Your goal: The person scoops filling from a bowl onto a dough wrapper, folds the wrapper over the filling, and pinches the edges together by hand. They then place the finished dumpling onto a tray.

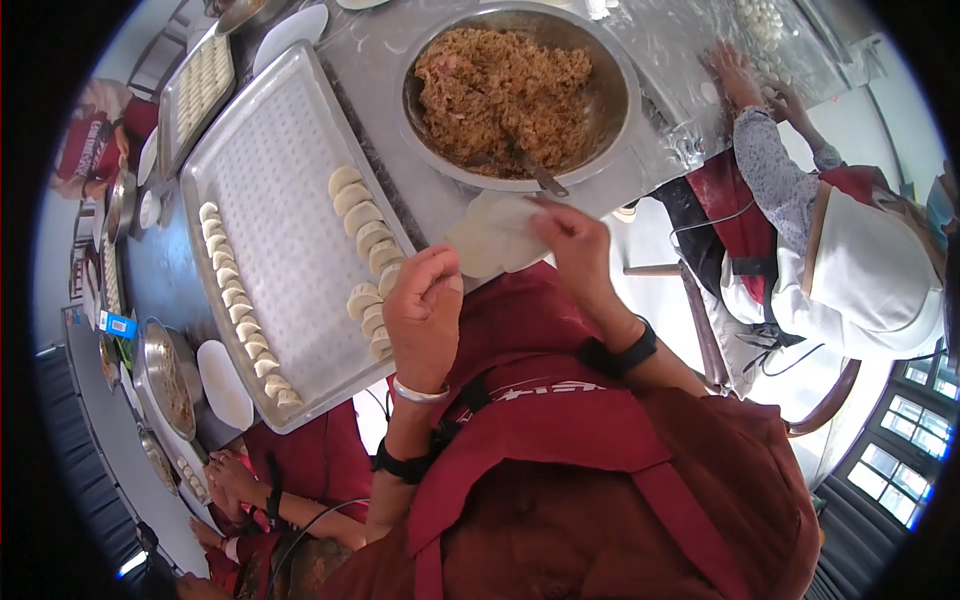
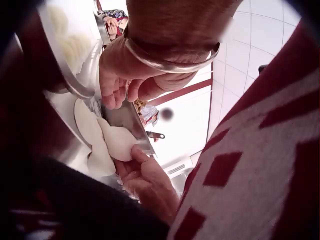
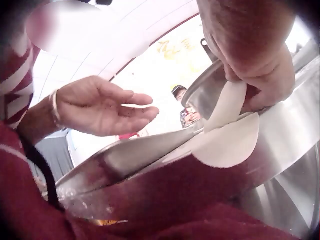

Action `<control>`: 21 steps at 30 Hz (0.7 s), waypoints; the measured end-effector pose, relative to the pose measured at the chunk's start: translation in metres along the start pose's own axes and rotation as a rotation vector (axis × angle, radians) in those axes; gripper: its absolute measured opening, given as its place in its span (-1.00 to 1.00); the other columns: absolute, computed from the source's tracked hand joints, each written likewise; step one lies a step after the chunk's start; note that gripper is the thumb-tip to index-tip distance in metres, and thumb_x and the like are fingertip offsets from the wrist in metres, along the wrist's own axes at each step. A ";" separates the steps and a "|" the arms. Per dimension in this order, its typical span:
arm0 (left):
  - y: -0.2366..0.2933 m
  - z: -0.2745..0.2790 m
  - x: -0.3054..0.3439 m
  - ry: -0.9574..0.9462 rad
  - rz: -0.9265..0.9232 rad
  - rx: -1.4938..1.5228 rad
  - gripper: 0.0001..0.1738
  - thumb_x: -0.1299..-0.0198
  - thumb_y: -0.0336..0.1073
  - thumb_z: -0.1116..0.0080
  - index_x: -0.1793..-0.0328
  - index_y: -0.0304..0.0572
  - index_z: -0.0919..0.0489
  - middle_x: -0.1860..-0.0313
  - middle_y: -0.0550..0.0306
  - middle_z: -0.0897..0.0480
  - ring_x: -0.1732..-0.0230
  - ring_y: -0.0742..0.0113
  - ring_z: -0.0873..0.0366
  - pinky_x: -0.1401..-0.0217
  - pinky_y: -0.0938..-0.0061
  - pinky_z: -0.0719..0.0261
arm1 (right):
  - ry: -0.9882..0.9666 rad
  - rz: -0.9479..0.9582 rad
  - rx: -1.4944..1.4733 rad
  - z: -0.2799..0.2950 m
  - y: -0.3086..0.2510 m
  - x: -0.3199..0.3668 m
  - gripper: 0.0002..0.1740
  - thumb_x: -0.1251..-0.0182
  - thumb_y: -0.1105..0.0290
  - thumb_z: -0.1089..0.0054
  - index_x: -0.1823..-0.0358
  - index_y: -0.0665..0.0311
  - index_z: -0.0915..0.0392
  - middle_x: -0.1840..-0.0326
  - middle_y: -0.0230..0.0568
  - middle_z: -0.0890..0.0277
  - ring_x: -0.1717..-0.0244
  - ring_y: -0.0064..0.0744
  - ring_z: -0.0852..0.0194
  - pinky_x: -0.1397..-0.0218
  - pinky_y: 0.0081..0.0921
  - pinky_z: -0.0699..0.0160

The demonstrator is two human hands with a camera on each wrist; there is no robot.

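My right hand (image 1: 580,245) pinches a thin white dumpling wrapper (image 3: 227,102) between thumb and fingers at the table's front edge. More round wrappers (image 1: 480,245) lie beneath and beside it, overlapping one another. My left hand (image 1: 425,310), with a silver bangle at the wrist, hovers to the left near the tray's corner. Its fingers (image 3: 137,112) are relaxed and bent a little, with nothing in them. Folded dumplings (image 1: 365,225) stand in a row along the near side of the metal tray (image 1: 300,385), partly behind my left hand.
A big steel bowl (image 1: 625,130) of brown filling (image 1: 500,90), with a utensil handle (image 1: 545,178) sticking out, stands beyond the wrappers. Smaller dumplings (image 1: 235,300) line the tray's far side. A person in a white cap (image 1: 875,270) works at the right; other people are at the left.
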State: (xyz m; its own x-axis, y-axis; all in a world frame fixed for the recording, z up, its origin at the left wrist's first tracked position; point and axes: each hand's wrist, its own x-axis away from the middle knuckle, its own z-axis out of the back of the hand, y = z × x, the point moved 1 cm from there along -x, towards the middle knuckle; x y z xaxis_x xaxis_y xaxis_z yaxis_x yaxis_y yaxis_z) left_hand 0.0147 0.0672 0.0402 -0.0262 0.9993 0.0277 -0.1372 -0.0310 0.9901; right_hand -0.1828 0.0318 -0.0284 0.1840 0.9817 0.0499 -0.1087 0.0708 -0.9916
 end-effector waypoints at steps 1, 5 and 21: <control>-0.001 -0.002 0.000 -0.024 0.009 0.003 -0.78 -0.25 -0.61 -0.10 0.01 -0.35 -0.61 -0.07 0.09 -0.58 -0.06 0.43 -0.54 -0.11 0.58 -0.53 | 0.022 -0.149 -0.070 0.008 0.002 -0.010 -0.83 -0.35 0.41 -0.27 0.16 0.38 -0.66 0.08 -0.14 -0.68 0.04 -0.24 -0.68 -0.05 -0.31 -0.65; -0.015 -0.014 0.000 -0.066 0.061 0.027 -0.76 -0.26 -0.58 -0.09 -0.04 -0.37 -0.60 0.00 0.10 -0.63 0.02 0.40 -0.60 -0.07 0.56 -0.57 | 0.165 -0.377 -0.630 0.018 0.005 -0.026 -0.71 -0.43 0.36 -0.20 0.08 0.52 -0.58 0.13 -0.07 -0.66 0.17 -0.27 -0.71 -0.06 -0.30 -0.72; -0.042 -0.046 -0.021 -0.184 0.612 1.147 -0.51 -0.42 0.04 -0.10 -0.15 -0.27 -0.46 -0.05 -0.04 -0.60 -0.09 0.22 -0.58 -0.21 0.28 -0.55 | -0.008 -0.075 0.091 -0.002 -0.019 0.027 -0.80 -0.44 0.45 -0.18 0.07 0.46 -0.63 0.06 -0.16 -0.65 0.02 -0.43 -0.62 -0.07 -0.46 -0.61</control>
State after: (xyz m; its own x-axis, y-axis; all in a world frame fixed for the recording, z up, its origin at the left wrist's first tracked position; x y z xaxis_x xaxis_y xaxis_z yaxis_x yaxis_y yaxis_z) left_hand -0.0248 0.0468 -0.0079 0.3634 0.8214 0.4395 0.7655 -0.5321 0.3616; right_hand -0.1737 0.0567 -0.0083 0.1869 0.9744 0.1248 -0.1835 0.1594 -0.9700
